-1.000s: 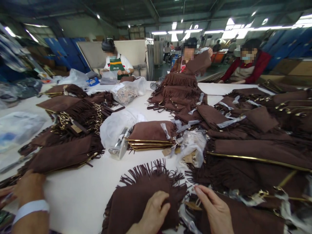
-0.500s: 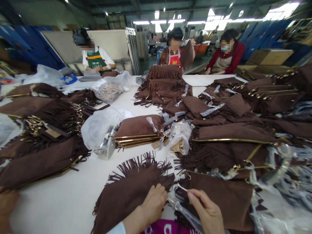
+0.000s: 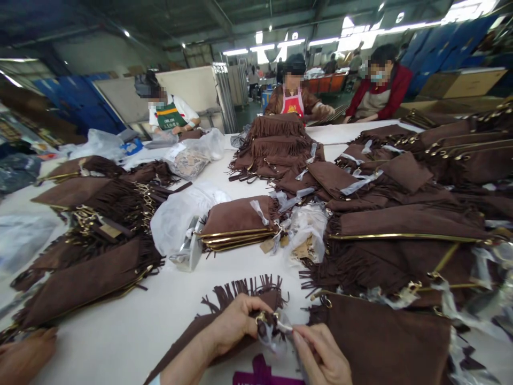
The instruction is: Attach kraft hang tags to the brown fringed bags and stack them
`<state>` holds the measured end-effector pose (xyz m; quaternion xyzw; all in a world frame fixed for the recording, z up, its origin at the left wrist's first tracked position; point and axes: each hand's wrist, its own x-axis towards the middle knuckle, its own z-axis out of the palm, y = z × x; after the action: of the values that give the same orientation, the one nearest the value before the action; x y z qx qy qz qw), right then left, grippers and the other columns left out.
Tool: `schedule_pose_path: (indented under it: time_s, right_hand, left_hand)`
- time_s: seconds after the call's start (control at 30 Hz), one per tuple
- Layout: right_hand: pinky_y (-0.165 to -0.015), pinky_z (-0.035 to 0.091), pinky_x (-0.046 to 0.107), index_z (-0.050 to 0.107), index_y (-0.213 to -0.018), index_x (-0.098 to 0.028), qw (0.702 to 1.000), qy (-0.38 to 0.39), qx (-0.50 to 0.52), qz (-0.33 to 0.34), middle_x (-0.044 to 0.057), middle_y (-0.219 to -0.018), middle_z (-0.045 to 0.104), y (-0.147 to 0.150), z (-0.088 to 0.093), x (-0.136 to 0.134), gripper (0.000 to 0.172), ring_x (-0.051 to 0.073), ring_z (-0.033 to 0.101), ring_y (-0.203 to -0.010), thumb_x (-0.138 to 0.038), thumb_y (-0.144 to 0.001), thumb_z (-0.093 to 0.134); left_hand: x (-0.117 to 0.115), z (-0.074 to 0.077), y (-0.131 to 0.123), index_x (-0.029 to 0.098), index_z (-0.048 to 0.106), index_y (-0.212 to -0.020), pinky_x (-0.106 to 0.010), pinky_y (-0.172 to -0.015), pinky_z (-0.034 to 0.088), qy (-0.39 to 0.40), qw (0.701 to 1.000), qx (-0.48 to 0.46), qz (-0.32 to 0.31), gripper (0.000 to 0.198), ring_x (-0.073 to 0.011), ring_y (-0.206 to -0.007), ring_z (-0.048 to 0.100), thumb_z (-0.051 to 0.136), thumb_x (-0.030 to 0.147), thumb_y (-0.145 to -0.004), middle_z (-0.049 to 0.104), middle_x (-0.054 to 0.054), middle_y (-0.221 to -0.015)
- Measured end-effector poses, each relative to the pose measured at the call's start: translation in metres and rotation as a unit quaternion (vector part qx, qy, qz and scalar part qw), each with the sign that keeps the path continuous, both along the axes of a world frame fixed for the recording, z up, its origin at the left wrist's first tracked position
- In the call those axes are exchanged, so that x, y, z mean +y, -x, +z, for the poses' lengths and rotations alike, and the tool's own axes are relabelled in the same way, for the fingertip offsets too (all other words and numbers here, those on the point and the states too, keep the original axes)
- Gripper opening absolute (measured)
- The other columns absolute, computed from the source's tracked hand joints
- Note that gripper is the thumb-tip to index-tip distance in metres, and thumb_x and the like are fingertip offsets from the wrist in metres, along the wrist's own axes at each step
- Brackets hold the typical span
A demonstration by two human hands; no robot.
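Brown fringed fabric bag [image 3: 274, 299] lies beneath left hand [image 3: 238, 323], which pinches half-hidden gold metal hardware [image 3: 260, 319]; right hand [image 3: 320, 353] pinches thin white strip [image 3: 284, 324].

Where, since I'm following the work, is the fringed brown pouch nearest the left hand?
In the head view, the fringed pouch lies on the white table at bottom centre, partly hidden by the left hand and left of another brown pouch.

Dim up under the roof [image 3: 172, 27] — light glares from strip lights [image 3: 235, 52] and blown-out windows [image 3: 355, 41] at the back, while the edges bend and soften.
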<state>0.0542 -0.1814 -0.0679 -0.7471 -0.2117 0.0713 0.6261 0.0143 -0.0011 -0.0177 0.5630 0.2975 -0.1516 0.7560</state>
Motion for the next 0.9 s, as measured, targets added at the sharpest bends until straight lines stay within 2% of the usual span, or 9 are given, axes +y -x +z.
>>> schedule_pose_path:
  time_s: [0.1, 0.23, 0.43, 0.6, 0.73, 0.9]
  right_hand:
    - [-0.047, 0.039, 0.019, 0.069, -0.086, -0.023, 0.999, 0.003, -0.049, -0.009, 0.000, -0.066, 0.053, -0.001, 0.003, 0.008, 0.013, 0.009, 0.049, -0.049, -0.028, -0.081, 0.058]
    - [-0.053, 0.043, 0.019, 0.066, -0.088, -0.021, 0.995, 0.018, -0.102, -0.003, 0.000, -0.067, 0.054, -0.008, 0.005, 0.015, 0.013, 0.011, 0.053, -0.054, -0.024, -0.084, 0.055]
    - [-0.058, 0.046, 0.021, 0.064, -0.085, -0.019, 0.977, 0.078, -0.197, 0.013, 0.002, -0.068, 0.056, -0.022, 0.006, 0.018, 0.011, 0.013, 0.057, -0.061, -0.019, -0.084, 0.053]
    - [-0.057, 0.046, 0.021, 0.064, -0.083, -0.018, 0.975, 0.082, -0.207, -0.001, 0.002, -0.065, 0.056, -0.024, 0.005, 0.022, 0.012, 0.013, 0.057, -0.058, -0.019, -0.084, 0.052]
    - [-0.056, 0.045, 0.022, 0.065, -0.080, -0.018, 0.980, 0.083, -0.177, -0.024, 0.002, -0.064, 0.055, -0.021, 0.005, 0.025, 0.015, 0.014, 0.056, -0.058, -0.021, -0.084, 0.051]
    - [-0.057, 0.045, 0.022, 0.065, -0.082, -0.018, 0.973, 0.102, -0.208, 0.022, 0.003, -0.064, 0.055, -0.021, 0.002, 0.026, 0.013, 0.013, 0.055, -0.058, -0.018, -0.084, 0.052]
  left_hand:
    - [0.002, 0.005, -0.006, 0.010, 0.071, -0.072, -0.017, -0.052, 0.036, 0.016, 1.000, -0.006, 0.023, 0.040, -0.0100, -0.055, 0.052, 0.051, 0.001, -0.039, 0.067, -0.003, -0.064]
    - [0.004, 0.009, -0.012, 0.011, 0.071, -0.075, -0.017, -0.052, 0.038, 0.042, 0.999, -0.014, 0.027, 0.042, -0.0102, -0.055, 0.054, 0.051, 0.001, -0.039, 0.068, -0.003, -0.064]
    - [0.005, 0.004, -0.017, 0.010, 0.071, -0.079, -0.017, -0.054, 0.038, 0.050, 0.998, 0.000, 0.032, 0.046, -0.0098, -0.057, 0.055, 0.052, 0.000, -0.039, 0.070, -0.003, -0.069]
    - [0.005, 0.004, -0.020, 0.011, 0.070, -0.079, -0.018, -0.056, 0.040, 0.064, 0.996, 0.010, 0.059, 0.046, -0.0108, -0.058, 0.056, 0.055, -0.002, -0.037, 0.070, -0.003, -0.070]
    - [0.005, 0.002, -0.022, 0.012, 0.068, -0.078, -0.018, -0.054, 0.039, 0.056, 0.996, 0.018, 0.060, 0.046, -0.0112, -0.059, 0.056, 0.055, -0.001, -0.036, 0.069, -0.003, -0.070]
    - [0.008, -0.005, -0.020, 0.014, 0.065, -0.086, -0.017, -0.049, 0.036, 0.070, 0.996, 0.010, 0.058, 0.055, -0.0117, -0.062, 0.055, 0.056, -0.002, -0.035, 0.067, -0.002, -0.077]
